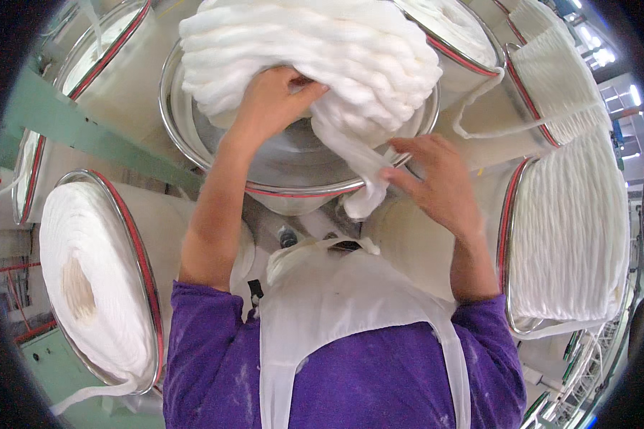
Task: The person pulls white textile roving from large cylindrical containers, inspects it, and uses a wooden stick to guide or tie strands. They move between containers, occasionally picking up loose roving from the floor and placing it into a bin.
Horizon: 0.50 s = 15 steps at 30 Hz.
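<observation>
Through the head view I see the white fibre coil [315,53] heaped over the far part of a round can [283,161]. My left hand [273,104] curls against its near side; I cannot tell whether those fingers grip. My right hand [440,182], fingers parted, has its thumb at the loose strand [352,152] crossing the near rim.

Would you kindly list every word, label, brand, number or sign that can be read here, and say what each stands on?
There are none that can be read.
White fibre: no lettering visible.
Middle can: no lettering visible on the parts that show.
Apron: no lettering visible.
Purple shirt: only pale smudges.
Background machinery: too small and blurred to tell.
</observation>
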Each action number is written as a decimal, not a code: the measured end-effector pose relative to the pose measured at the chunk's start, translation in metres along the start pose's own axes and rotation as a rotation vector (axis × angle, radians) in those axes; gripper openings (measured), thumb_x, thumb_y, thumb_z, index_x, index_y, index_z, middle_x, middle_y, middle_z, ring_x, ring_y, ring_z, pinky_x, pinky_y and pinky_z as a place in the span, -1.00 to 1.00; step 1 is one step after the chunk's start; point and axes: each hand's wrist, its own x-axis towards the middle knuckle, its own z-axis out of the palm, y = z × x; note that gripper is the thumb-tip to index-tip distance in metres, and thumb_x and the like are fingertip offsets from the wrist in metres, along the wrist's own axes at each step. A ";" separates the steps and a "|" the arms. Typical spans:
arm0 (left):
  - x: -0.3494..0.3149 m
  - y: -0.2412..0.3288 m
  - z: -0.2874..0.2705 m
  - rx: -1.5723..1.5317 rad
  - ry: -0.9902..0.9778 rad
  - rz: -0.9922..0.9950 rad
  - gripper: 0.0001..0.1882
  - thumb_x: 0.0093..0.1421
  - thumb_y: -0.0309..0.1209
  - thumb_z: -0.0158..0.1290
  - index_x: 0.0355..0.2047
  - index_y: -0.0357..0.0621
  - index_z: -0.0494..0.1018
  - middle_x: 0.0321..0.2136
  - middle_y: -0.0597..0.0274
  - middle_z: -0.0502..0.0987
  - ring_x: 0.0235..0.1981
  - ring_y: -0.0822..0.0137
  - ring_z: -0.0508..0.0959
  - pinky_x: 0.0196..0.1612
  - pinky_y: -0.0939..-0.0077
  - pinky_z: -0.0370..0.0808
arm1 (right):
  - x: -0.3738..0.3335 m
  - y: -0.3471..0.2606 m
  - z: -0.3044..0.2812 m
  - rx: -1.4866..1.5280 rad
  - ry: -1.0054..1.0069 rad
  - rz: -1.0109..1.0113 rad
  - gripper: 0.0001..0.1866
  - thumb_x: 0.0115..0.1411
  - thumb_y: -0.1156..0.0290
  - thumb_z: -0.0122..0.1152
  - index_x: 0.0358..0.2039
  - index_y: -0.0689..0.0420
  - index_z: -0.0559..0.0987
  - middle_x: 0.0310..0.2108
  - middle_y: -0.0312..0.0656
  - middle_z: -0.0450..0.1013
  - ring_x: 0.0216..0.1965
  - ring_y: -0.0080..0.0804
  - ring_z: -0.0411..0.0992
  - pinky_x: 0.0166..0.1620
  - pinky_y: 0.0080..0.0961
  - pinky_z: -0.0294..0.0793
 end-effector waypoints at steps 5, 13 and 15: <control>-0.004 -0.013 -0.005 0.189 0.080 0.153 -0.58 0.08 -0.12 0.11 -0.27 -0.28 0.50 -0.33 -0.10 0.54 -0.29 -0.03 0.53 -0.18 0.23 0.43 | 0.025 0.016 0.017 -0.042 -0.256 -0.030 -0.62 0.21 0.07 0.00 -0.27 0.12 0.59 -0.36 -0.09 0.50 -0.21 -0.10 0.41 0.03 -0.17 0.27; -0.010 -0.052 -0.027 0.283 0.027 0.130 -0.70 0.05 -0.31 0.08 -0.26 -0.27 0.49 -0.35 -0.12 0.52 -0.24 -0.07 0.48 -0.10 0.20 0.38 | 0.024 0.037 0.012 0.005 -0.579 0.003 -0.69 0.24 0.18 -0.04 -0.38 0.13 0.57 -0.38 -0.05 0.47 -0.23 -0.13 0.39 -0.04 -0.18 0.29; -0.009 -0.061 -0.027 0.245 0.088 0.069 -0.72 0.03 -0.36 0.07 -0.27 -0.27 0.49 -0.33 -0.12 0.52 -0.23 -0.08 0.48 -0.09 0.21 0.38 | 0.042 0.041 0.026 0.000 -0.940 0.015 -0.69 0.22 0.16 -0.01 -0.32 0.13 0.56 -0.32 0.00 0.47 -0.21 -0.10 0.40 -0.07 -0.18 0.31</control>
